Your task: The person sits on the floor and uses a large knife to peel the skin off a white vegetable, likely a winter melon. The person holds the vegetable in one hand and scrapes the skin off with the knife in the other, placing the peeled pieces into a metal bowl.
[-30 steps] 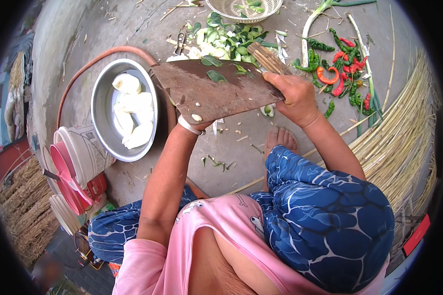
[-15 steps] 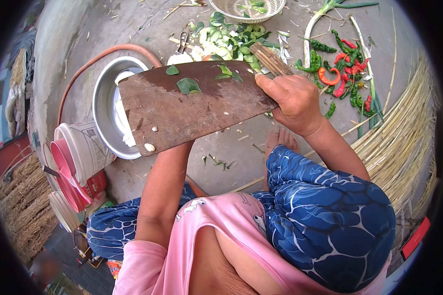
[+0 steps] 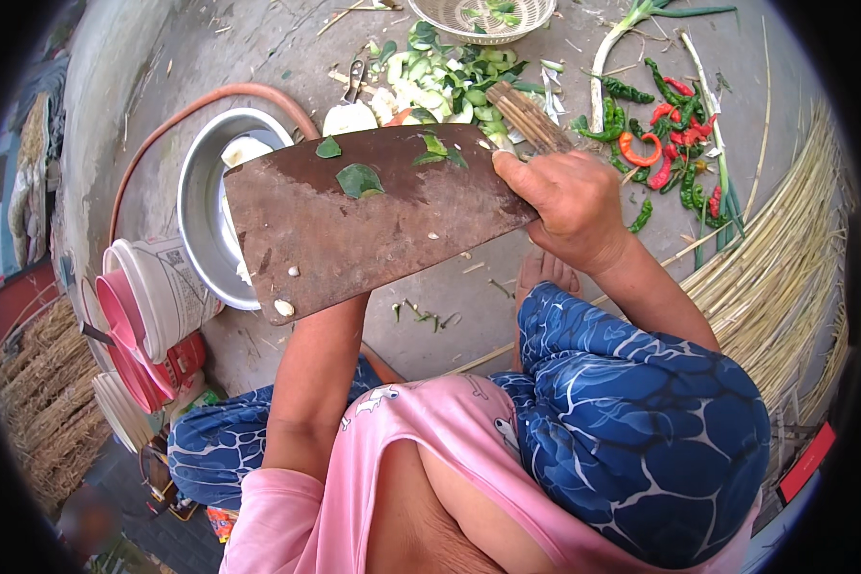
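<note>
A large brown cleaver (image 3: pixel 373 234) with a broad, rust-stained blade is held flat and tilted in front of me. My right hand (image 3: pixel 576 206) is wrapped round its narrow right end, thumb on top, and hides the handle. Green leaf pieces (image 3: pixel 360 180) and small whitish bits (image 3: pixel 284 308) cling to the blade. My left forearm reaches up beneath the cleaver. The blade covers my left hand, so its fingers cannot be seen. At the blade's left end stands a metal basin (image 3: pixel 199 215) with white pieces (image 3: pixel 243 151) inside, partly covered by the blade.
Beyond the blade lie cut green vegetables (image 3: pixel 430 81), a bundle of brown sticks (image 3: pixel 528 117) and a woven basket (image 3: pixel 483 36). Red and green peppers (image 3: pixel 674 134) and long scallions (image 3: pixel 598 91) are at right, near dry stalks (image 3: pixel 784 258). Buckets (image 3: pixel 153 297) and a hose (image 3: pixel 230 91) are left.
The cleaver's left end has dipped slightly toward me, uncovering more of the basin and the white pieces. My right hand keeps its grip and has barely shifted.
</note>
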### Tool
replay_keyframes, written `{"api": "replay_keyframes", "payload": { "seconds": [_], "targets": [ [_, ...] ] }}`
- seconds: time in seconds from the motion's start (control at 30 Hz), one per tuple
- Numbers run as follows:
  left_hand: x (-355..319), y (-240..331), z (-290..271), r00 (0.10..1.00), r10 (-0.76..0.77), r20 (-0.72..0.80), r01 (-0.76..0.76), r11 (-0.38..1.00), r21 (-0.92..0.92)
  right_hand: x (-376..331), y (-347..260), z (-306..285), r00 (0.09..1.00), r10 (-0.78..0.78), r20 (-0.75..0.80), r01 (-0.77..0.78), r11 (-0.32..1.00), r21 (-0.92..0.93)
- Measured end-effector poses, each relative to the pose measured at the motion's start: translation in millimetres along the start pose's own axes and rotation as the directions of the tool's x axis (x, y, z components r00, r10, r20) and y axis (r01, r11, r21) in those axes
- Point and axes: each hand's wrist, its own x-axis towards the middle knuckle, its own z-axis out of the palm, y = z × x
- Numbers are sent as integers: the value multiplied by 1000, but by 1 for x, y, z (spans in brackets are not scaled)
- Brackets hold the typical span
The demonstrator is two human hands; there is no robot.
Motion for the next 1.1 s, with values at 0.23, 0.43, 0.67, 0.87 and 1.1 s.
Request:
{"api": "replay_keyframes", "payload": {
  "seconds": [0.23, 0.43, 0.67, 0.87, 1.1],
  "targets": [
    [4, -16, 12, 975, 203, 95, -93, -19, 996, -15, 12, 19, 993, 117, -3, -117, 993, -9],
    [28, -21, 46, 942, 161, 295, -184, -490, 852, -34, 34, 11, 905, 423, 43, -424, 905, 40],
    [15, -22, 11, 986, 119, -117, -28, 810, 586, -5, -7, -2, 996, 72, -53, -68, 994, 80],
    [9, -7, 15, 971, 90, -223, 23, 888, 459, -3, -12, -3, 999, 43, 28, -45, 996, 73],
    [7, -10, -4, 1000, -3, 4, 3, 998, 59, -1, -14, -3, 999, 36, -3, -35, 999, 32]
  ]
}}
